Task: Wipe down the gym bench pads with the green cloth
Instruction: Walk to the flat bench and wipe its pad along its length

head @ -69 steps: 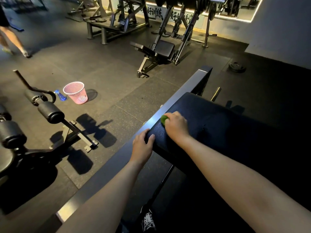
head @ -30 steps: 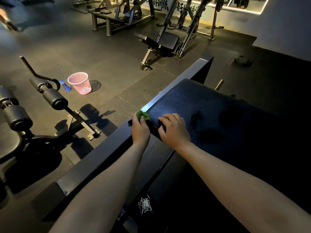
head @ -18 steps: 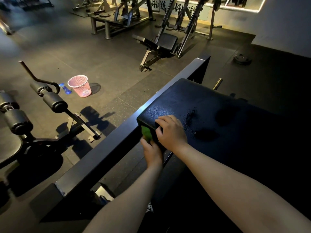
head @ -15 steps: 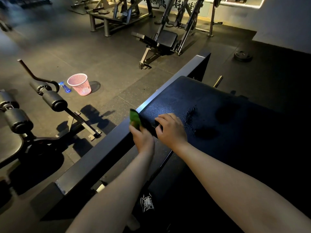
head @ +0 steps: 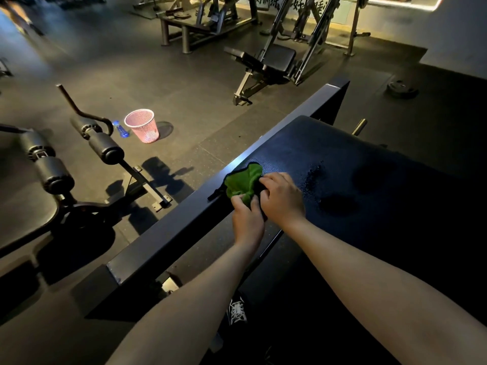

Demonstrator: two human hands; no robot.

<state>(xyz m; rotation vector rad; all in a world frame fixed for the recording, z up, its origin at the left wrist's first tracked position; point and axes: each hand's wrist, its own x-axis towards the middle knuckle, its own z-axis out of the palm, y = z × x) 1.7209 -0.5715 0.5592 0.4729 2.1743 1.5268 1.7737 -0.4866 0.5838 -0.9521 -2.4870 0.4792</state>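
Here the green cloth [head: 243,181] sits at the near left corner of the bench [head: 369,164], bunched into a loose, crumpled heap. It is bright green with a soft, towel-like surface and a dark border, and a strip of that border trails off to the left over the bench edge onto the grey metal beam [head: 184,219] alongside. Part of the cloth lies on the pad and part hangs past the left edge.

Both hands have hold of it. The left hand [head: 247,219] comes up from below the near edge, its fingers [head: 241,200] curled into the lower folds of the cloth and pinching them. The right hand [head: 283,198] rests on the pad just right of the cloth, its fingers [head: 266,180] bent and closed on the cloth's right side, by the dark border.

The bench top is black and pebbled, catching light along its left edge. A scatter of fine droplets [head: 313,175] lies just right of the right hand, with duller dark patches [head: 340,205] beyond them.

On the floor to the left stand a pink mesh basket [head: 142,125] and a blue bottle [head: 121,129] beside it, near a machine with black foam rollers [head: 105,148]. A weight plate [head: 402,88] lies on the floor past the bench's far end. A shoe [head: 237,310] shows below the arms.
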